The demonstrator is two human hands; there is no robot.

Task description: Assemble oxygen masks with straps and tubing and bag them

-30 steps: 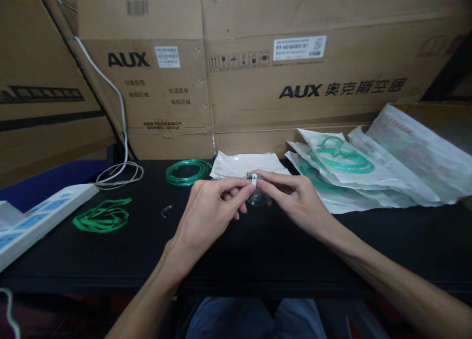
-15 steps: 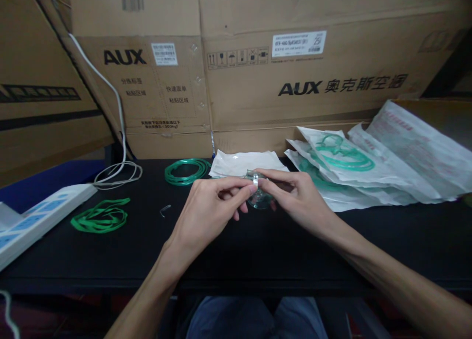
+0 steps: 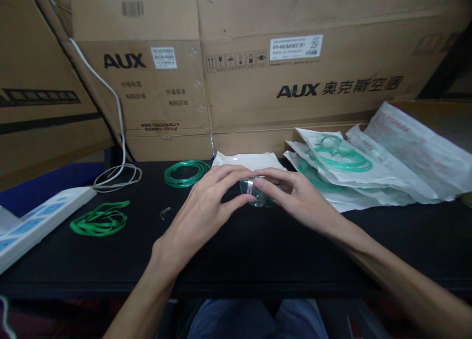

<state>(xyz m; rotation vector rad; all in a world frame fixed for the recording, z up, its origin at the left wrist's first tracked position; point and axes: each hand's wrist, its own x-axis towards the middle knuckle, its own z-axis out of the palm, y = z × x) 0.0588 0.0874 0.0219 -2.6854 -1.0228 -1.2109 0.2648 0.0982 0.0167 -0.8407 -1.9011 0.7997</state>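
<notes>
Between both hands, above the black table, is a clear greenish plastic oxygen mask [image 3: 261,200] with a shiny metal nose strip [image 3: 250,185]. My left hand [image 3: 212,196] arches over its left side, thumb at the lower edge and fingers at the top. From the right, my right hand [image 3: 297,194] grips the mask, its thumb beside the metal strip. Fingers cover much of the mask. Behind them lies a white paper pouch [image 3: 250,159]. Left of that sits a coil of green tubing [image 3: 186,174].
At the left lie a bundled green elastic strap [image 3: 99,220], a small clear bent piece [image 3: 165,212] and a white power strip [image 3: 47,221] with a cable. Several white pouches [image 3: 368,182] with green tubing are piled at the right. Cardboard boxes [image 3: 239,98] wall the back.
My left hand has opened from a pinch at the metal strip into a wider arch over the mask. The mask has tilted and the strip has shifted slightly left and down.
</notes>
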